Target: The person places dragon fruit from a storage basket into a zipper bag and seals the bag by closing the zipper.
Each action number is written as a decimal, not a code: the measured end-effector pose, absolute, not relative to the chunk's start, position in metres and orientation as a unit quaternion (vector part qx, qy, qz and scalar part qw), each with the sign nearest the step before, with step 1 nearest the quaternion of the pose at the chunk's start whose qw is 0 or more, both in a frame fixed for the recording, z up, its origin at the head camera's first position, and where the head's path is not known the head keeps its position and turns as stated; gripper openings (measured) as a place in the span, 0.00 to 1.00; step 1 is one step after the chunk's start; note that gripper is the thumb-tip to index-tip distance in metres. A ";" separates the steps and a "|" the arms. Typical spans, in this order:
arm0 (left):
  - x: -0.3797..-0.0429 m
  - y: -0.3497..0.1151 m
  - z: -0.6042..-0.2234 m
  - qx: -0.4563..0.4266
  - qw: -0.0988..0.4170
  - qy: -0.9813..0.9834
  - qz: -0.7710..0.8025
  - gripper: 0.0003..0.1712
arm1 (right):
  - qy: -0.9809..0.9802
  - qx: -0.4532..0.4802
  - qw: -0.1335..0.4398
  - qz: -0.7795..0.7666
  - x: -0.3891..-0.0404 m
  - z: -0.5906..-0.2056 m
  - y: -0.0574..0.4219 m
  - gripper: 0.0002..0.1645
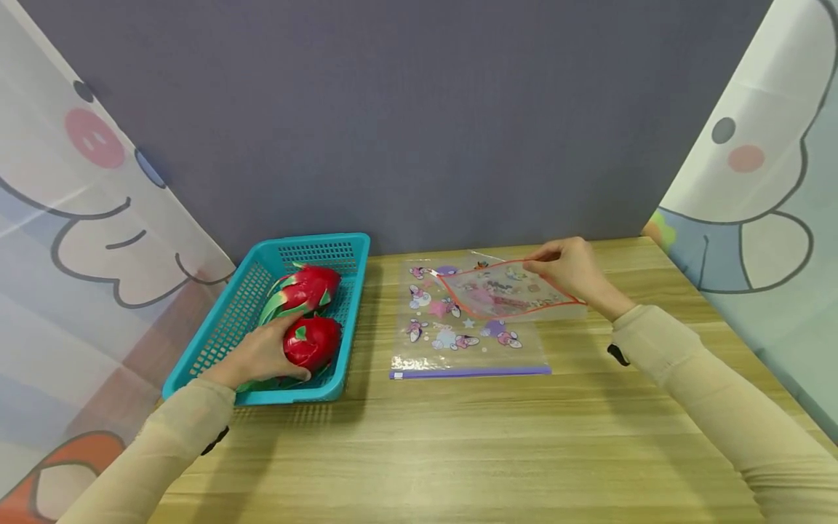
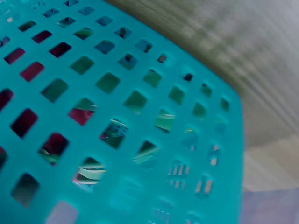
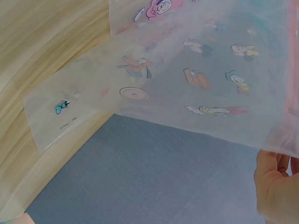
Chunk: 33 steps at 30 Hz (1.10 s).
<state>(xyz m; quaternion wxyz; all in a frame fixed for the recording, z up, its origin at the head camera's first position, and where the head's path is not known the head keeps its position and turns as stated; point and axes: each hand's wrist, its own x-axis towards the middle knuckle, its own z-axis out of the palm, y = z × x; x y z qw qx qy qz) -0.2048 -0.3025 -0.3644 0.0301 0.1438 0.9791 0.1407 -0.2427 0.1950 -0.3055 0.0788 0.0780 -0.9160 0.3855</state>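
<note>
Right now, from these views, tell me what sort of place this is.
Probably a small tabletop booth set up for handling things: a wood-grain tabletop with a plain grey panel behind it and cartoon-printed coverings on both sides.

left arm (image 1: 164, 444): sleeved, reaching forward and inward | left hand (image 1: 262, 353): thumb and fingers parted, curved in grip | right arm (image 1: 713, 393): sleeved, likewise angled | right hand (image 1: 576, 271): thumb and fingers pinching

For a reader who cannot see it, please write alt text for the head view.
A person's left hand grips a red fruit in a blue basket; the right hand holds a red-edged bag partly over a purple-edged bag on a wooden table.
</note>
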 end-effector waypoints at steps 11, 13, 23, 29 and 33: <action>-0.206 -0.300 -0.367 0.161 0.026 0.982 0.096 0.67 | -0.914 0.081 0.070 0.391 -0.240 -0.304 0.197 0.12; -0.206 -0.300 -0.367 0.160 0.023 0.982 0.097 0.64 | -0.914 0.078 0.073 0.391 -0.240 -0.303 0.197 0.12; -0.203 -0.302 -0.371 0.161 -0.010 0.981 0.107 0.59 | -0.914 0.077 0.067 0.393 -0.241 -0.304 0.195 0.12; -0.204 -0.301 -0.372 0.161 -0.017 0.979 0.119 0.58 | -0.918 0.082 0.064 0.383 -0.243 -0.305 0.195 0.12; -0.204 -0.298 -0.372 0.165 -0.019 0.978 0.123 0.58 | -0.919 0.082 0.062 0.381 -0.244 -0.306 0.194 0.12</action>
